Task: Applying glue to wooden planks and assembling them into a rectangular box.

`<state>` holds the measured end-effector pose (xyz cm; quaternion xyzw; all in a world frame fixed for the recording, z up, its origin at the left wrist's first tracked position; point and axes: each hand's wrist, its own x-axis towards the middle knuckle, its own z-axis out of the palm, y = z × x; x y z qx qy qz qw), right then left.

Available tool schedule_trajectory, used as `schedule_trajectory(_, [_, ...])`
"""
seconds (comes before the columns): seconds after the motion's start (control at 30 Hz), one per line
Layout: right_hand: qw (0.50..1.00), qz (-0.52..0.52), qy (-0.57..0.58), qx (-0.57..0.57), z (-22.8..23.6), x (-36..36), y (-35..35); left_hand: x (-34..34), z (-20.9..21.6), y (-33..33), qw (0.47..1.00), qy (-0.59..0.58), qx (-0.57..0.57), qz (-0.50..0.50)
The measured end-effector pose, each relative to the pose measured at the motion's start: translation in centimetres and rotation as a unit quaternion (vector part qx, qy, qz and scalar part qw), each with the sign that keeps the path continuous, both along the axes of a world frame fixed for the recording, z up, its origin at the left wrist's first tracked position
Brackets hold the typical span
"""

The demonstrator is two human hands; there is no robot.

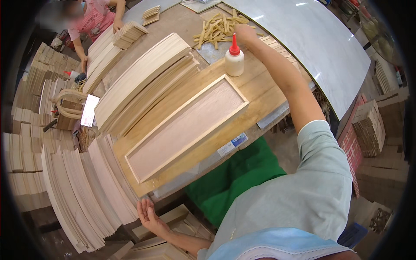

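Note:
A shallow, long wooden tray (186, 123) with thin raised edges lies at a slant on a yellowish board (268, 93) in front of me. My right arm reaches past a white glue bottle (235, 65) with a red nozzle cap. At the far side, my right hand (245, 34) is beside a loose pile of short wooden strips (216, 30); its fingers are hidden, so any held item cannot be made out. Low on the left, my left hand (149, 216) has its fingers apart and holds nothing. It is close to the near end of a stack of thin wooden panels (106, 182).
Long wooden slats (143, 76) are stacked behind the tray, near an upright phone (89, 110). Another person (95, 19) works at the far left. Green cloth (238, 177) hangs below the board's near edge. A large grey sheet (312, 34) spans the far right.

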<state>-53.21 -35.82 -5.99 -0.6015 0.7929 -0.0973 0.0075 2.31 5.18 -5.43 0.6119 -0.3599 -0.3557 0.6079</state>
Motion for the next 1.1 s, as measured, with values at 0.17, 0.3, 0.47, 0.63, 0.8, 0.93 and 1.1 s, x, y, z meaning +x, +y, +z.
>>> schedule_trajectory(0.17, [0.989,-0.027,-0.119,-0.08,3.5,-4.1,1.8,-1.4,0.7,0.5,0.999,-0.02,0.004,0.032])
schedule_trajectory(0.3, [0.918,0.065,-0.378,-0.1,8.5,-3.5,10.3,-5.3,2.5,-0.1,0.999,-0.047,0.003,-0.003])
schedule_trajectory(0.47, [0.884,0.174,-0.434,-0.01,13.0,0.2,22.5,-15.0,6.2,-2.8,0.962,-0.12,-0.08,-0.232])
schedule_trajectory(0.63, [0.827,0.333,-0.436,0.118,11.8,7.5,30.0,-24.7,8.7,-8.4,0.821,-0.366,-0.285,-0.332])
schedule_trajectory(0.8, [0.755,0.229,-0.557,0.262,11.2,10.8,30.7,-24.4,6.5,-8.4,0.883,-0.185,-0.106,-0.417])
schedule_trajectory(0.93, [0.641,0.241,-0.689,0.237,9.5,12.7,31.0,-22.7,4.6,-7.7,0.917,-0.059,-0.059,-0.391])
schedule_trajectory(1.1, [0.561,0.306,-0.739,0.212,6.5,14.6,30.3,-19.8,4.3,-7.7,0.89,0.165,0.002,-0.425])
